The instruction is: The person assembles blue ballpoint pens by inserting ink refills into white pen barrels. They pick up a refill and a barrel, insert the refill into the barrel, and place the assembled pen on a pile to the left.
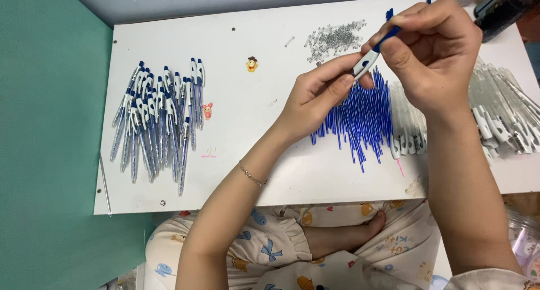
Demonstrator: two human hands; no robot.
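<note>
I pinch the pen (368,59) above the table (253,138): left hand (315,99) closed on the barrel, right hand (433,51) closed on the blue top. Keep both in line, push straight. One pen in hand; finished pens (157,121), blue refills (360,113), springs (334,38) too many to count.

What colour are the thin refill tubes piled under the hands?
Blue refill tubes, clearest in the head view.

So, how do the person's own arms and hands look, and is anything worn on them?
Both forearms are bare. The left hand has a thin chain bracelet on its wrist. The right hand wears no ring or bracelet that shows; a pale sleeve edge appears near its elbow. Fingernails are short and unpainted.
</note>
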